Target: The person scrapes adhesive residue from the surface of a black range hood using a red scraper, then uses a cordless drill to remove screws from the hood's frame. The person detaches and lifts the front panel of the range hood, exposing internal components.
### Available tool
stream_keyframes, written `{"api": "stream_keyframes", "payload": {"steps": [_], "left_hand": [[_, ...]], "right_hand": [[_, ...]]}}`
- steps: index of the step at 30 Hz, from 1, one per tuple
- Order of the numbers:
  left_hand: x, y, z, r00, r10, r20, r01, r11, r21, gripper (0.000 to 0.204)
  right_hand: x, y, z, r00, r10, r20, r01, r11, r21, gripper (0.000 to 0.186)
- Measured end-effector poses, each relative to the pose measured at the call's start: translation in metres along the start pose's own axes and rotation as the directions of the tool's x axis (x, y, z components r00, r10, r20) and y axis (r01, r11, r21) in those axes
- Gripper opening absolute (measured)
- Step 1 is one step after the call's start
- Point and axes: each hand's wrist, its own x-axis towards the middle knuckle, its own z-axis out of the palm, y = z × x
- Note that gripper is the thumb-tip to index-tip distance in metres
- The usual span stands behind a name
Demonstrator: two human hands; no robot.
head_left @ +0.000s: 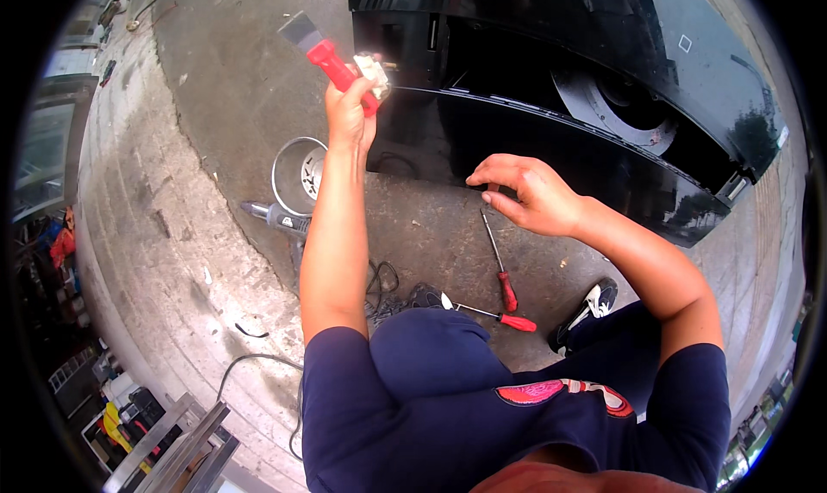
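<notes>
red plastic handles catch my eye first: two long steel screwdrivers with red grips (504, 277) lie crossed on the concrete ground (241, 105) just this side of the glossy black curved car panel (551, 161), between my dark shoe (590, 308) and my knee. my right hand (530, 196) rests at the panel's lower edge, fingers half curled with thumb and forefinger pinched together; whether they grip something tiny i cannot tell. beyond it, at the panel's left end, my left hand (349, 114) is clenched around a red-handled flat-bladed scraper (332, 58), blade pointing up and away, together with a small whitish clip-like part (375, 69) pressed against the panel's corner seam. i judge this to be the prying stage, working that corner fastener loose while the other hand steadies the edge. next likely needs a careful lever at the seam without scratching the gloss. left of the panel sit a grey heat gun with cord (280, 217) and a round white bucket (300, 172), so room there is tight; the ground farther left of them offers more space.
</notes>
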Motion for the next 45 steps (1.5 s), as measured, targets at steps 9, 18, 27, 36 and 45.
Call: {"api": "stream_keyframes", "payload": {"steps": [9, 18, 27, 36, 45], "left_hand": [[0.024, -0.012, 0.023, 0.981, 0.148, -0.124, -0.14, 0.988, 0.072, 0.023], [0.018, -0.002, 0.023, 0.958, 0.276, -0.08, -0.238, 0.919, 0.315, 0.027], [-0.003, 0.038, 0.01, 0.997, 0.037, -0.063, 0.011, 0.774, 0.633, 0.027], [0.001, 0.024, 0.044, 1.0, -0.016, -0.009, 0.018, 0.894, 0.447, 0.022], [0.028, 0.031, 0.029, 0.995, 0.096, 0.016, -0.097, 0.956, 0.278, 0.02]], "right_hand": [[-0.006, 0.006, 0.002, 0.999, 0.032, 0.019, -0.032, 0.999, 0.007, 0.022], [-0.003, 0.011, 0.009, 0.998, 0.052, 0.047, -0.054, 0.998, 0.039, 0.021], [-0.011, 0.023, -0.005, 0.997, 0.076, 0.02, -0.076, 0.997, 0.023, 0.022], [-0.012, 0.023, -0.004, 0.998, 0.057, 0.038, -0.058, 0.998, 0.031, 0.022], [-0.026, 0.031, -0.004, 0.999, 0.053, 0.014, -0.053, 0.998, 0.031, 0.023]]}}
